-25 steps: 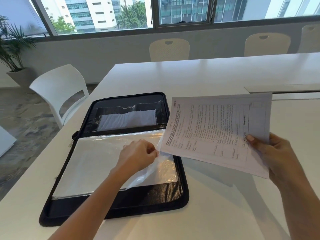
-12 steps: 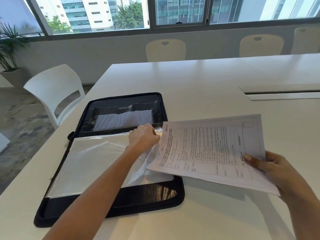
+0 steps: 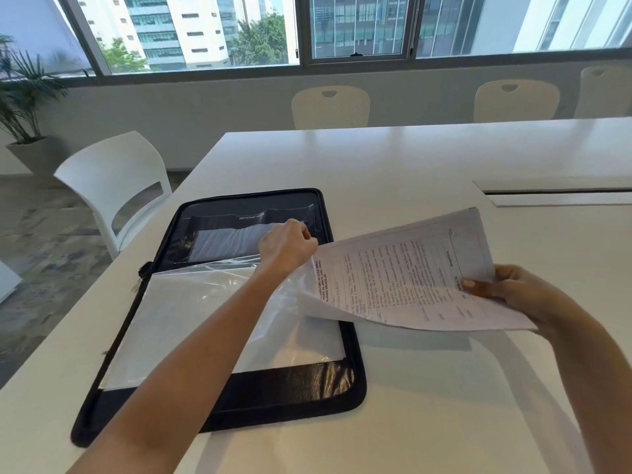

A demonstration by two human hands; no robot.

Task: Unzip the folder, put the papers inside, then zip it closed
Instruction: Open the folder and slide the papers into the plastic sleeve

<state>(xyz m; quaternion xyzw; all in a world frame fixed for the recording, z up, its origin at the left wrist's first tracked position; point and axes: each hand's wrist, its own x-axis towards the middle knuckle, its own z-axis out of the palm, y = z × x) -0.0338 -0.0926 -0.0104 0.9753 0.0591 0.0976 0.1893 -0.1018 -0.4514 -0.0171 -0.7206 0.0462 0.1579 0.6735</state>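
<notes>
While left hand pinches clear sleeve of open folder, right hand grips papers at sleeve's lifted edge.

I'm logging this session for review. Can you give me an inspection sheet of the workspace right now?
Surface: white table, a closed hatch at its right.
Job's things: black folder lies unzipped and open; papers held over its right edge, their left edge at the lifted plastic sleeve.
Clutter: nothing seen.
Hands: left hand pinches the sleeve's corner up; right hand grips the papers.
Cables: nothing seen.
Surroundings: white chair, beige chairs, potted plant, windows.
</notes>
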